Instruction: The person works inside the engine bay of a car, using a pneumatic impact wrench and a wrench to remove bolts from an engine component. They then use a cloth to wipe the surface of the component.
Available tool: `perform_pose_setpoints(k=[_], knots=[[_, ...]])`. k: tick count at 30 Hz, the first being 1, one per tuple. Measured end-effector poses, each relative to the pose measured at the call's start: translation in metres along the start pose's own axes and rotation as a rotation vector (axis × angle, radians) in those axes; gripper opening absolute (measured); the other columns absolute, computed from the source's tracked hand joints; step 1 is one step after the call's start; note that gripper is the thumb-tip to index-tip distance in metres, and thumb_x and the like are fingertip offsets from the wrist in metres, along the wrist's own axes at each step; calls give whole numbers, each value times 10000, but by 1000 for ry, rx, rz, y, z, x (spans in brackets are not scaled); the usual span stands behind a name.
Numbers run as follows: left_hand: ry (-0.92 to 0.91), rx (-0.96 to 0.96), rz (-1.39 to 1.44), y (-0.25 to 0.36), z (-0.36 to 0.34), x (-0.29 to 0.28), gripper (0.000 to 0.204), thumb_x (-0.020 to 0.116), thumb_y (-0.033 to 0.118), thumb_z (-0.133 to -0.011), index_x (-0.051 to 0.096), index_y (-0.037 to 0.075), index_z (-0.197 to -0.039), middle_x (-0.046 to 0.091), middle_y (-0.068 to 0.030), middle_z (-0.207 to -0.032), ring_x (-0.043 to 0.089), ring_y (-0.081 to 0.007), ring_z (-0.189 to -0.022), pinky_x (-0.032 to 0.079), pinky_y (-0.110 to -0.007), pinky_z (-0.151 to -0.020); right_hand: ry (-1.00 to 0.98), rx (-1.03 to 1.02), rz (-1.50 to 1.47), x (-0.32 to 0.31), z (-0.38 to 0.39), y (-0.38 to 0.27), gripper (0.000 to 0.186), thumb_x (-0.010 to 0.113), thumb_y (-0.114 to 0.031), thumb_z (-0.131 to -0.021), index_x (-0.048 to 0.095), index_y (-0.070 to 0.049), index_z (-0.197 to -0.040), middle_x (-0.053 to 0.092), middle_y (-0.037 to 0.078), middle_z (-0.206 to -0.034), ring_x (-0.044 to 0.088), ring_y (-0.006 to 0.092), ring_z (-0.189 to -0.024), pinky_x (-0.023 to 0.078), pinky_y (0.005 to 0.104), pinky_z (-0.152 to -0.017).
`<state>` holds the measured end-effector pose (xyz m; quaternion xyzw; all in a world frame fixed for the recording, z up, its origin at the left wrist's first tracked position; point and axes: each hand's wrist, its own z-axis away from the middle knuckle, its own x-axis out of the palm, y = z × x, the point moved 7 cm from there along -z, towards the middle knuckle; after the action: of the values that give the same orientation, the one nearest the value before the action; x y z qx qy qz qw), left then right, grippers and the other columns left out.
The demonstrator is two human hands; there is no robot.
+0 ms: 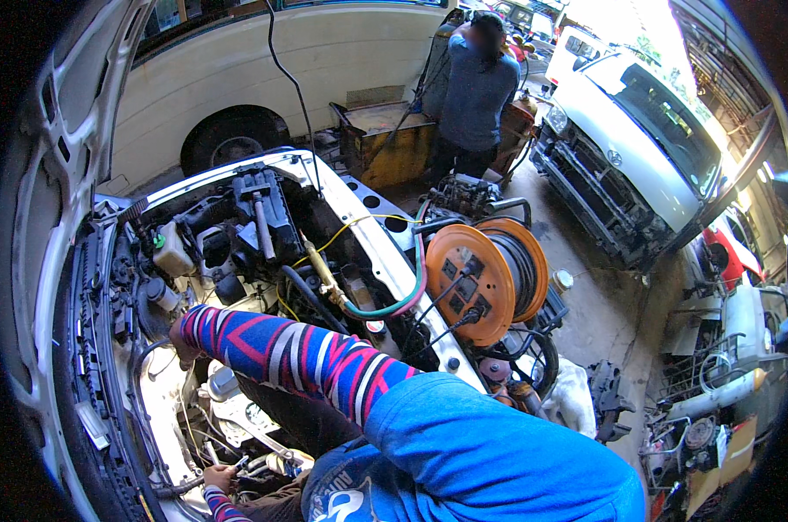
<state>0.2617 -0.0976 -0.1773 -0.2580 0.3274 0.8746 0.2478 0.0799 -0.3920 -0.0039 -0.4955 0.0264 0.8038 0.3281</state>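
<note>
I lean over the open engine bay of a white vehicle. My right arm, in a blue, red and white patterned sleeve, reaches across it. At its end my right hand (pixel 183 342) rests by the far inner side of the bay, near a round grey reservoir (pixel 161 294); its fingers are mostly hidden. Low in the view, my left hand (pixel 220 476) is closed among hoses and cables, around something too small to make out. Between my hands lies a long metal piece shaped like a spanner (pixel 268 441), beside a round grey cap (pixel 223 383).
An orange cable reel (pixel 466 283) stands beside the fender (pixel 368 228). A torch-like brass tool (pixel 324 271) with red and green hoses lies over the bay. Another person (pixel 476 96) stands behind, near a yellowish metal box (pixel 381 143). A white van (pixel 624 148) and loose parts are at the right.
</note>
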Motion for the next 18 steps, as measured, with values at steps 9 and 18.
perform_pose_setpoints(k=[9,18], knots=[[13,-32,-64,1,4,-3,306,734,333,-869,793,33,-861,691,-60,-656,599,-144,-601,489,-325,-584,22,-57,-137,-13,23,0,437,624,-487,-901,770,-81,-969,748,86,-883,695,215,-832,531,401,-776],[-73,196,-128,1,-7,4,369,700,391,-896,790,34,-872,737,-132,-747,646,-212,-625,521,-386,-637,27,28,-184,-5,13,4,455,665,-501,-877,765,-69,-981,747,91,-897,692,231,-834,529,397,-786]])
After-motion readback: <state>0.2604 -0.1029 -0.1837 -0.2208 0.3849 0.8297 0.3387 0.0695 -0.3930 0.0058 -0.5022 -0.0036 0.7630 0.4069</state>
